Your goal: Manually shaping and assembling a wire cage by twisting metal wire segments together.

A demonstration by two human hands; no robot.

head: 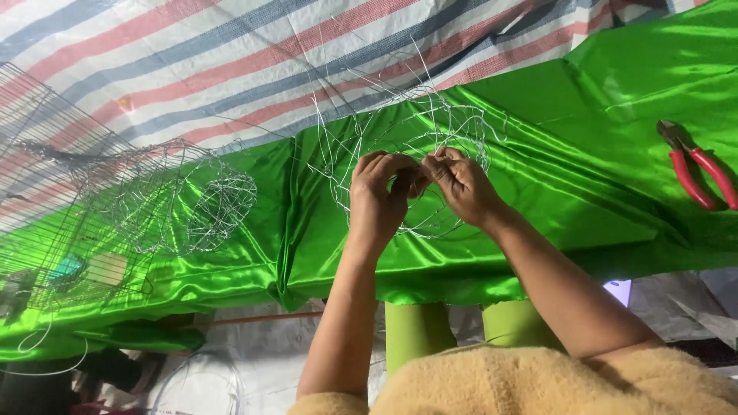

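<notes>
A thin silver wire frame, a loose tangle of hoops and strands, stands over shiny green satin cloth. My left hand and my right hand meet at its middle, fingers pinched on the wire strands, fingertips close together. Both forearms reach up from the bottom of the view, out of fuzzy tan sleeves.
Red-handled pliers lie on the cloth at the far right. A rounded wire frame and a flat wire grid panel sit at the left. A striped red, blue and white tarp lies beyond. Light green legs show below the cloth edge.
</notes>
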